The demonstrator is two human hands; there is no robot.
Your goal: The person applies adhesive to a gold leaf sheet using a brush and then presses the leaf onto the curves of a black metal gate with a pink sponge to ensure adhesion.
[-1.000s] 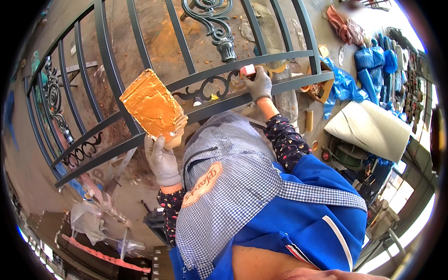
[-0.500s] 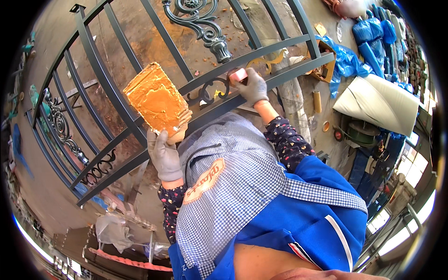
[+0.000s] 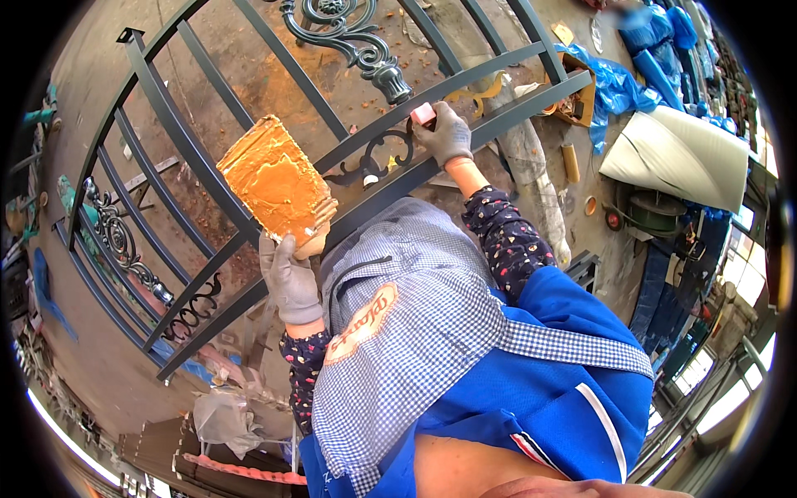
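Note:
My left hand (image 3: 289, 280), in a grey glove, is closed on the near edge of a board (image 3: 274, 178) thickly smeared with orange-gold paste. The board is held flat over the bars of a dark metal railing (image 3: 166, 108). My right hand (image 3: 447, 137), also gloved, is closed on a small pink-and-white block (image 3: 423, 114), apparently a sponge. It is at the railing's lower rails, beside a black scroll ornament (image 3: 390, 148). To its right, between the same rails, a gold-coloured scroll (image 3: 488, 95) shows. The fingertips under the board are partly hidden.
A dark cast ornament (image 3: 365, 54) sits among the railing bars above my right hand. At the right are a cardboard box (image 3: 579, 91), blue plastic sheeting (image 3: 614, 95), a large pale roll (image 3: 677, 158) and a cardboard tube (image 3: 570, 163). A clear plastic bag (image 3: 228, 423) hangs at lower left.
The view has shifted slightly, so the railing and surroundings sit differently in the picture. My right hand appears a little higher, still with the block; my left hand keeps the board almost still.

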